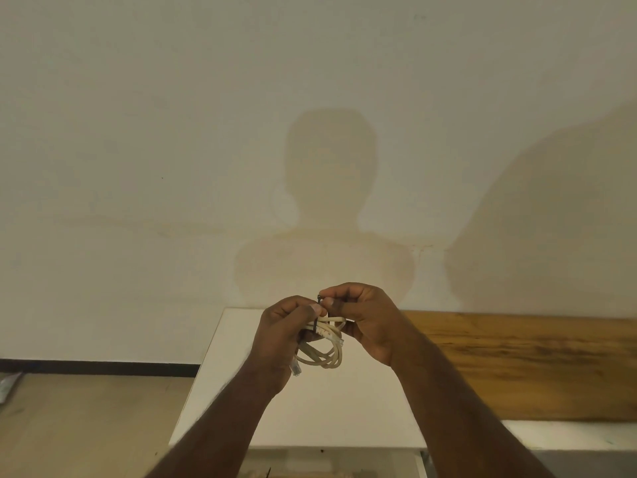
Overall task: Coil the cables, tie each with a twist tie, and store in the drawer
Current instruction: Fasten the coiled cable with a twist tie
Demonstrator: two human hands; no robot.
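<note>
Our left hand [286, 326] grips the coiled cable [324, 350] above the white tabletop [344, 408]; right hand [362, 315] fingers pinch the black twist tie [320, 300].

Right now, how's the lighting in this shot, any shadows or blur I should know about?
Head view: dim, warm light from behind the person throws a head-and-shoulders shadow on the wall and a larger one at right; wide-angle lens bends the wooden board; the left hand and right hand look dark but sharp, as does the cream cable and black twist tie.
</note>
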